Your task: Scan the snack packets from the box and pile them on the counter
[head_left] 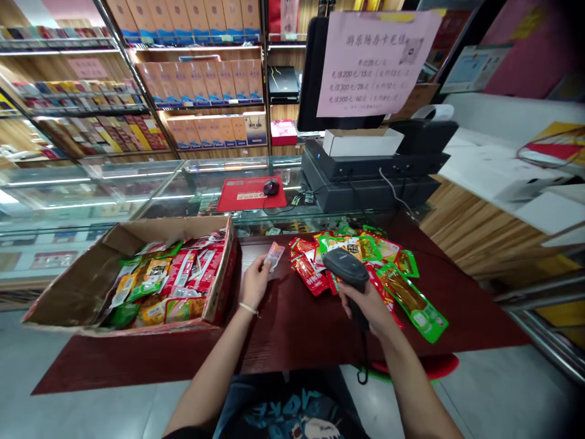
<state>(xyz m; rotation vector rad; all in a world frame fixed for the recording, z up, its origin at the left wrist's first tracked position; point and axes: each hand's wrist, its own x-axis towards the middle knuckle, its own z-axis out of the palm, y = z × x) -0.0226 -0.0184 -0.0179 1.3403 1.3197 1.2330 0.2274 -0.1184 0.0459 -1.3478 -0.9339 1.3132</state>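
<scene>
A small pink and clear snack packet [275,256] is pinched in my left hand [256,279], above the dark red tabletop [283,329]. My right hand [367,302] is wrapped round the handle of a black barcode scanner [346,266], its head tilted towards the left and its cord hanging down. Beneath and behind the scanner lies a pile of red and green snack packets [313,275]. One long green packet [414,302] sticks out at the pile's right side. Left of my left hand stands an open cardboard box [159,329] holding many mixed snack packets [183,271].
Behind the table runs a glass display counter [155,192] with a red mouse pad [237,196] and a black mouse [271,187]. A monitor [313,79] bearing a pink paper sign [375,67] stands above a black cash drawer [365,192]. Stocked shelves [201,107] line the back.
</scene>
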